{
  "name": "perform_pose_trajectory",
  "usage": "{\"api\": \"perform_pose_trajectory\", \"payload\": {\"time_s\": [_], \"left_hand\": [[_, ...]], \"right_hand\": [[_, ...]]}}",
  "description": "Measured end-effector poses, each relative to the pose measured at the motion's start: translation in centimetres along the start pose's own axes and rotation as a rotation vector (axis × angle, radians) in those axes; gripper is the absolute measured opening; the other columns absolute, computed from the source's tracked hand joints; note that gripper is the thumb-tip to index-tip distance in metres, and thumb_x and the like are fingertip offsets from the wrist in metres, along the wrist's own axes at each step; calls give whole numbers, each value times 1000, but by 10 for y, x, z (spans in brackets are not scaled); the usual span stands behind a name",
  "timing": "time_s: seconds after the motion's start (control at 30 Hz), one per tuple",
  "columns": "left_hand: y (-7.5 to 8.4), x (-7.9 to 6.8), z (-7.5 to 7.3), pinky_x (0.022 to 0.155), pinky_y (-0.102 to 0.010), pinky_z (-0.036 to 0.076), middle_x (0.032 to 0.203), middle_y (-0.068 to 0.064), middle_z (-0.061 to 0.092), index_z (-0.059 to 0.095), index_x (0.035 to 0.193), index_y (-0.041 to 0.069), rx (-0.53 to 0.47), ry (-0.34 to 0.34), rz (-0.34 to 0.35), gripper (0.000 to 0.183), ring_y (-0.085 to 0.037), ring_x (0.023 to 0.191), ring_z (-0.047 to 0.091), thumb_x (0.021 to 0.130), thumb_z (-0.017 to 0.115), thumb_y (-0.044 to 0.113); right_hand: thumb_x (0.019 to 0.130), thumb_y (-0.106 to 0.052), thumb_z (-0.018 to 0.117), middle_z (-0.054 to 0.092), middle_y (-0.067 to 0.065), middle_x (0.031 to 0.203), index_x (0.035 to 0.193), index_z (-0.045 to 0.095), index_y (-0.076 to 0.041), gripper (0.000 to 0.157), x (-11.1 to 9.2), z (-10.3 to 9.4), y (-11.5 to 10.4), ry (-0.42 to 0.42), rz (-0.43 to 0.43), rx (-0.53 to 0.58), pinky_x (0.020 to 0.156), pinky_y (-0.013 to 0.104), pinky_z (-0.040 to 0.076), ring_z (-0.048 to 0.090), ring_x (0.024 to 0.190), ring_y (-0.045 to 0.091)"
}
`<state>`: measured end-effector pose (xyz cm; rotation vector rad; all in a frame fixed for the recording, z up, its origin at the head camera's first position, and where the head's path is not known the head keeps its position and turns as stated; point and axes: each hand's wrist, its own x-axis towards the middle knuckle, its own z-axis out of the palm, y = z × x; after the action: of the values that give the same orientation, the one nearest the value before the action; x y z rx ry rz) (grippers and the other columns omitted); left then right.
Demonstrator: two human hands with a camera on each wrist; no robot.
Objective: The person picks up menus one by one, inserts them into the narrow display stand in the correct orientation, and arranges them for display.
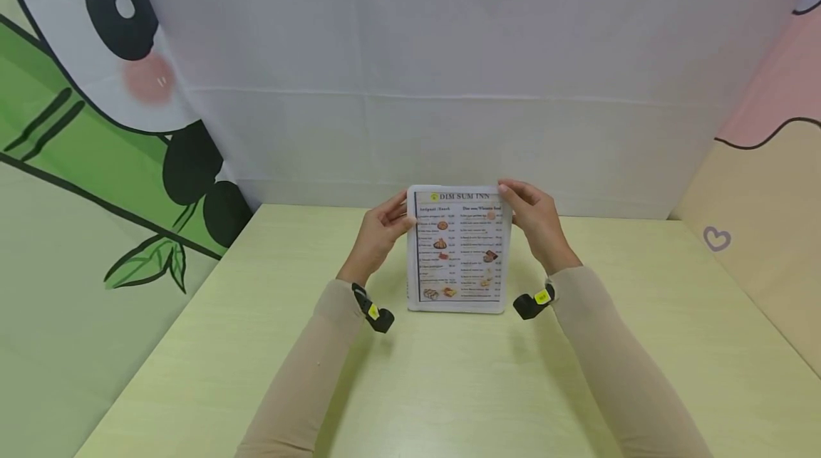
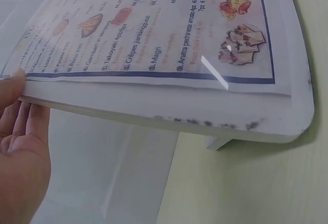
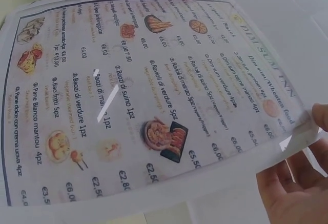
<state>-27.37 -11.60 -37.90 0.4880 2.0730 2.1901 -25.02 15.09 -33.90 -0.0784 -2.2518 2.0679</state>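
Note:
A white-framed menu board (image 1: 458,251) headed "DIM SUM INN" stands near the back of the table, its printed sheet facing me. My left hand (image 1: 378,233) pinches its left edge, thumb in front and fingers behind. At the upper right corner, my right hand (image 1: 535,219) grips with the thumb on the front. In the left wrist view the board's side edge (image 2: 169,119) has dark scuffs, and a small white foot (image 2: 218,141) shows behind it. The right wrist view shows food pictures and euro prices on the sheet (image 3: 138,90).
The pale yellow-green table (image 1: 436,387) meets a white cloth backdrop (image 1: 449,73) just behind the board. Cartoon-printed panels rise at the left (image 1: 115,159) and right (image 1: 763,180). A black wrist camera (image 1: 378,315) hangs below the left wrist, another (image 1: 532,303) below the right.

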Motion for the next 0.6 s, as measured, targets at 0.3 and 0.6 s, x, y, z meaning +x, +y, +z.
{"api": "perform_pose_trajectory", "payload": {"time_s": [0.3,0.6], "left_hand": [[-1,1,-1,91,-30,45,127,-9,54,40,137,22,110,-18,45,58,-20,109,57,85,62,16],[-4,-3,-1,89,-35,47,127,-6,54,34,140,26,395,-31,95,57,-19,107,58,89,58,22]], "right_hand": [[85,-49,54,54,1,122,128,51,-16,55,-4,-7,0,-21,-40,-151,90,37,45,50,109,16],[89,-49,47,50,6,129,138,39,-22,56,-12,-17,4,-83,-133,-480,90,46,43,52,111,25]]}}
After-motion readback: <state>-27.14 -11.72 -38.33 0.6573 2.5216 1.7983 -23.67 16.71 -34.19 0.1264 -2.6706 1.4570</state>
